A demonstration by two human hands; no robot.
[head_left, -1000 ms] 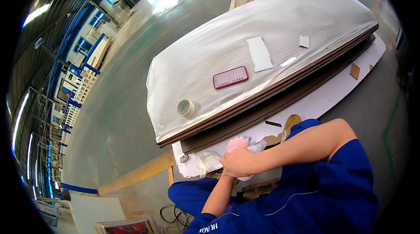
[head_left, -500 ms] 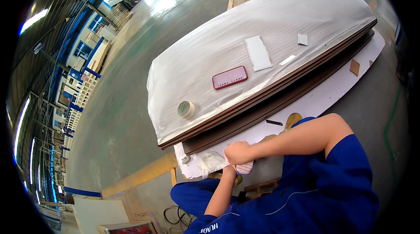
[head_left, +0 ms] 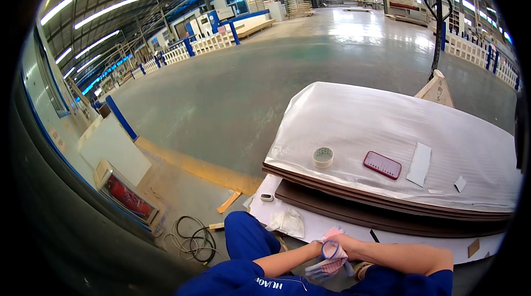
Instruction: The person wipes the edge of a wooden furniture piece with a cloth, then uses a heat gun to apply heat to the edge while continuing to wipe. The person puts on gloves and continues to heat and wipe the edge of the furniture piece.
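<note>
My hands are close together in front of my knees, at the near side of the panel stack. Between them is a pink-and-white striped work glove (head_left: 333, 265) with a blue-edged cuff, its fingers hanging downward. My right hand (head_left: 345, 245) is bare and closed on the glove near the cuff. From the left, my left hand (head_left: 317, 248) meets the striped fabric, which covers most of it, and its fingers are hidden. More striped fabric (head_left: 333, 233) shows just above the two hands; whether it is a second glove I cannot tell.
Brown panels (head_left: 343, 204) lie stacked under white foam sheeting (head_left: 354, 113). On top are a tape roll (head_left: 323, 157), a red-cased phone (head_left: 382, 165) and a white packet (head_left: 419, 164). A crumpled white bag (head_left: 287, 222) lies nearby. Coiled cable (head_left: 193, 240) lies at left; a pallet jack (head_left: 438, 25) stands behind.
My view has swung left and up, so the stack sits farther right. A striped glove now hangs more visibly below my hands, where earlier my right fist was over it.
</note>
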